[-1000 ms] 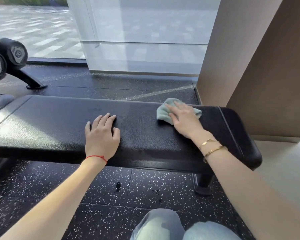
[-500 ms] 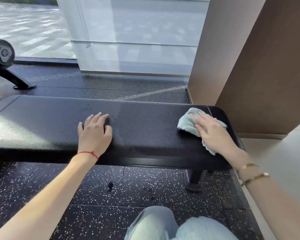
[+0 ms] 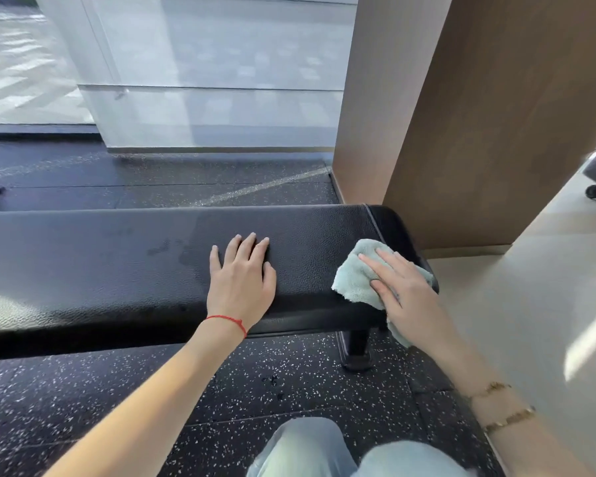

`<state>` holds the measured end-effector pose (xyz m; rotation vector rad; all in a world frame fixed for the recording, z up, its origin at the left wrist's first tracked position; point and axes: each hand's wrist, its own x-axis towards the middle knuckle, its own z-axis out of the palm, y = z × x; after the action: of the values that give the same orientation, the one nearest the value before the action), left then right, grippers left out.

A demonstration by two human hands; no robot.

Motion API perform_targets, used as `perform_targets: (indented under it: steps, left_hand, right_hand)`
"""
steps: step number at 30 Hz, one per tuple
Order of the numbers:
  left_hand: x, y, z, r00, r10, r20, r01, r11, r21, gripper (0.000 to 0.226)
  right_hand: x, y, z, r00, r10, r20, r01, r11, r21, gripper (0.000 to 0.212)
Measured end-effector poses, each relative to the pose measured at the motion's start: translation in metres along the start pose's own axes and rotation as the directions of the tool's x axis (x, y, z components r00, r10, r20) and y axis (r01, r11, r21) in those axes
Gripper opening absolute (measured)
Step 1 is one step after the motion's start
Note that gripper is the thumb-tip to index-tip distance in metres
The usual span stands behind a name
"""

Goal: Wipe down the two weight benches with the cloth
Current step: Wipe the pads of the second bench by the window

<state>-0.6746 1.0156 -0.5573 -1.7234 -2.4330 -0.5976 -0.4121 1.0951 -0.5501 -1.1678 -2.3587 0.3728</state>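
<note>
A black padded weight bench (image 3: 100, 266) runs across the view from the left edge to its rounded right end. My left hand (image 3: 241, 280) lies flat on the pad, fingers straight, near the middle. A pale green cloth (image 3: 355, 280) is spread over the bench's right end, and part of it hangs down past the front edge. My right hand (image 3: 403, 290) presses on the cloth with its fingers extended. Faint damp streaks show on the pad left of my left hand. Only this one bench is in view.
A brown wall column (image 3: 479, 115) stands close behind the bench's right end. Frosted glass panels (image 3: 214, 80) line the back. The floor is black speckled rubber (image 3: 100, 390), with pale tile (image 3: 530, 304) to the right. A bench leg (image 3: 356, 346) stands under the right end. My knees (image 3: 324, 449) are at the bottom.
My right hand has slid the cloth rightward along the pad to the bench's end and toward the front edge. The view has shifted right; my left hand stays flat on the pad.
</note>
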Motion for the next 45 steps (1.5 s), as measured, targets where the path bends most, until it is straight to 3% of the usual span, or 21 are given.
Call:
perform_targets:
  steps: [3,8,13,17,20,27,35,41,45]
  left_hand:
    - [0.0,0.003,0.003,1.0,-0.008,-0.013,0.008,1.0,0.023,0.058]
    - [0.0,0.006,0.005,0.999,-0.013,-0.046,0.015,0.999,0.05,0.059]
    - [0.001,0.007,0.005,0.999,-0.019,-0.048,0.021,0.998,0.053,0.058]
    - [0.0,0.008,0.005,0.999,-0.038,-0.03,0.04,0.998,0.051,0.056]
    - [-0.001,0.008,0.003,0.998,-0.049,-0.026,0.05,0.997,0.057,0.056]
    - [0.002,0.009,0.002,0.993,-0.076,-0.089,0.079,0.996,0.031,0.05]
    - [-0.007,-0.019,-0.025,0.992,-0.069,-0.103,0.088,0.976,0.2,0.045]
    - [-0.026,-0.116,-0.077,0.959,-0.281,-0.046,0.281,0.903,0.326,0.06]
    - [-0.019,-0.161,-0.092,0.903,-0.43,-0.017,0.417,0.865,0.277,0.056]
  right_hand:
    - [0.03,0.023,-0.005,0.995,0.086,-0.052,-0.088,0.996,-0.021,0.042]
    - [0.097,0.054,-0.011,0.98,0.195,0.049,-0.195,0.981,-0.006,0.042]
    - [0.139,0.028,0.021,0.988,0.006,0.156,0.008,0.996,-0.09,0.045]
    - [0.124,-0.018,0.037,0.941,-0.224,0.256,0.228,0.974,0.014,0.045]
    - [0.102,-0.028,0.039,0.902,-0.356,0.242,0.342,0.934,0.099,0.046]
    - [0.18,-0.026,0.063,0.916,-0.308,0.258,0.289,0.951,0.107,0.045]
    - [0.202,-0.052,0.089,0.868,-0.443,0.224,0.424,0.897,0.126,0.044]
    - [0.23,-0.082,0.109,0.847,-0.434,0.307,0.418,0.901,0.118,0.044]
    - [0.229,-0.152,0.145,0.773,-0.55,0.317,0.534,0.833,0.145,0.044]
